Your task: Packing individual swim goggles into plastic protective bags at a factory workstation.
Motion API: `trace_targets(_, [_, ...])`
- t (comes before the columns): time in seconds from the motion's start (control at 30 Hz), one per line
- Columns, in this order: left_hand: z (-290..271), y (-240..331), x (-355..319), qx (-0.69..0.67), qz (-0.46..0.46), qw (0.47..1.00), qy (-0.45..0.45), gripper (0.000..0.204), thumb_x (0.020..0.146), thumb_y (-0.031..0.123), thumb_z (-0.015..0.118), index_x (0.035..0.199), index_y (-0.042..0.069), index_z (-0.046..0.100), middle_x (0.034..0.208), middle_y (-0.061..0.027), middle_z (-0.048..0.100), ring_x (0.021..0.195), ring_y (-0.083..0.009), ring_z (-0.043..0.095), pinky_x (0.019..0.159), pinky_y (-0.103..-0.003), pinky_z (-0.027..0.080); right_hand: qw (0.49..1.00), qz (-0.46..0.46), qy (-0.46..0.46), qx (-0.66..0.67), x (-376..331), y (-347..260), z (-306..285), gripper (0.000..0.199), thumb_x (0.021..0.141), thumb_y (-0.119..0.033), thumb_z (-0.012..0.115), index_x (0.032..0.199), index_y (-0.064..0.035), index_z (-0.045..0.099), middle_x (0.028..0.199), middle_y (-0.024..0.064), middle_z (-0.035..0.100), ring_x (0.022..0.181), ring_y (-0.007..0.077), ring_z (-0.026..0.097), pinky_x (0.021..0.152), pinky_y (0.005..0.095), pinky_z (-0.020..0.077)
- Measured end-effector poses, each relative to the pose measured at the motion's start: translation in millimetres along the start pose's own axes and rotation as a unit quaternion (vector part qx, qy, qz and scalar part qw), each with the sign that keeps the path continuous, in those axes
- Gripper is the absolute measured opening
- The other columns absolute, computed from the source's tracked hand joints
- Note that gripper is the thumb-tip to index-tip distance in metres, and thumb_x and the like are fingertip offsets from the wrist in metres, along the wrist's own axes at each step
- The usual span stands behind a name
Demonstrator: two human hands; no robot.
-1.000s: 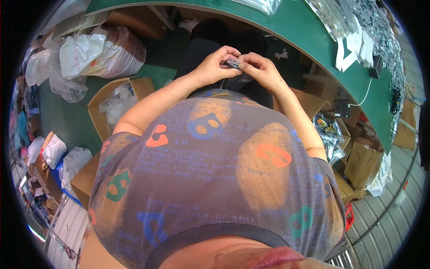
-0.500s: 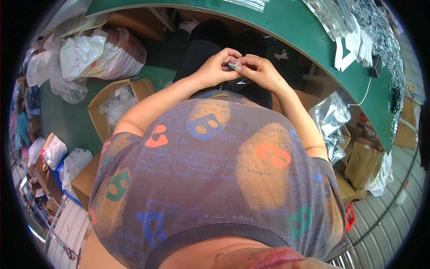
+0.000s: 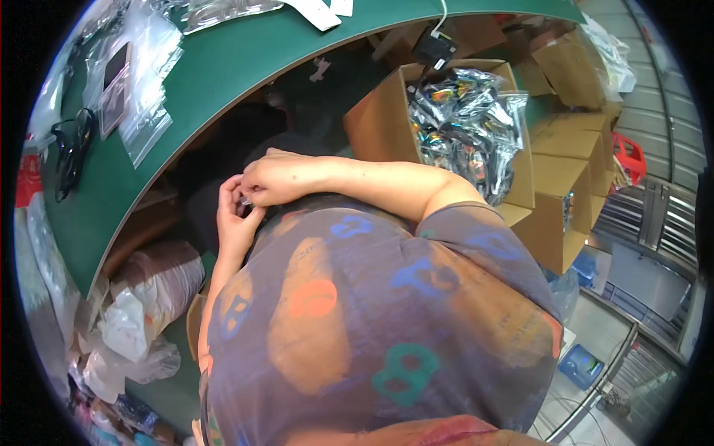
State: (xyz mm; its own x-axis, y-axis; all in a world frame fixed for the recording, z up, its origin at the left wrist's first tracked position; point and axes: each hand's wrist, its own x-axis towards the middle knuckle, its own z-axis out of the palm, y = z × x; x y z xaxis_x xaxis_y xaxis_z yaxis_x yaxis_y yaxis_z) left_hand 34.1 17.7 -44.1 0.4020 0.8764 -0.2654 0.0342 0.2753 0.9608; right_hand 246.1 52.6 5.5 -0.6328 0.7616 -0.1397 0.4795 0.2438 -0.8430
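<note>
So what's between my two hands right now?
In the head view, a small clear piece sits pinched between the left hand and the right hand; nothing else lies between them.

Left hand and right hand meet, fingertips pinched together, elbows bent.

- place: a packing workshop or small warehouse floor.
- green worktable strewn with clear zip bags.
- open cardboard box full of shiny foil packets; more cartons stacked beside it.
- stuffed plastic sacks on the floor; metal shutter behind.
</note>
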Motion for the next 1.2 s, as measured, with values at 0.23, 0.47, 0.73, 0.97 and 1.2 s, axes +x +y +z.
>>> trace_targets(0.23, [15, 21, 5, 0.044, -0.012, 0.999, -0.010, 0.065, 0.082, -0.005, 0.070, 0.141, 0.004, 0.044, 0.117, -0.0053, 0.065, 0.111, -0.0131, 0.062, 0.100, -0.028, 0.047, 0.992, -0.026, 0.127, 0.001, -24, 13, 19, 0.016, 0.092, -0.023, 0.062, 0.097, -0.0103, 0.072, 0.095, 0.0079, 0.067, 0.092, 0.0271, 0.064, 0.086, 0.0438, 0.0439])
trace_targets(0.47, [22, 21, 4, 0.091, -0.009, 0.996, 0.020, 0.066, 0.081, -0.003, 0.072, 0.141, 0.004, 0.045, 0.124, -0.0086, 0.066, 0.119, -0.0159, 0.063, 0.105, -0.031, 0.047, 0.982, -0.105, 0.155, -0.005, -25, 15, 15, 0.019, 0.095, -0.027, 0.064, 0.105, -0.0156, 0.074, 0.097, 0.0040, 0.067, 0.094, 0.0237, 0.064, 0.090, 0.0429, 0.0412])
trace_targets(0.73, [16, 40, -12, 0.042, -0.038, 0.998, 0.026, 0.066, 0.083, -0.006, 0.074, 0.141, 0.005, 0.044, 0.131, -0.0126, 0.060, 0.123, -0.0196, 0.060, 0.106, -0.034, 0.048, 0.969, -0.077, 0.235, 0.008, -39, 24, 15, 0.024, 0.094, -0.035, 0.066, 0.105, -0.0152, 0.075, 0.097, 0.0038, 0.063, 0.103, 0.0253, 0.063, 0.091, 0.0449, 0.0408])
trace_targets(0.97, [5, 67, -7, 0.156, 0.012, 0.987, -0.035, 0.024, 0.084, -0.001, 0.078, 0.106, 0.002, 0.070, 0.124, -0.0088, 0.065, 0.117, -0.0201, 0.062, 0.100, -0.035, 0.050, 0.971, -0.156, 0.168, -0.071, -39, 31, 8, 0.015, 0.090, -0.025, 0.072, 0.101, -0.0141, 0.073, 0.093, 0.0022, 0.062, 0.097, 0.0217, 0.060, 0.087, 0.0392, 0.0426])
trace_targets(1.2, [16, 110, 2, 0.564, 0.266, 0.780, -0.056, 0.015, 0.080, 0.005, 0.077, 0.092, 0.004, 0.067, 0.093, -0.0096, 0.065, 0.090, -0.0321, 0.063, 0.093, -0.045, 0.051, 0.959, -0.214, 0.085, -0.167, -42, 9, -28, 0.033, 0.070, -0.021, 0.082, 0.098, -0.0118, 0.069, 0.085, 0.0015, 0.065, 0.090, 0.0221, 0.066, 0.083, 0.0379, 0.0452])
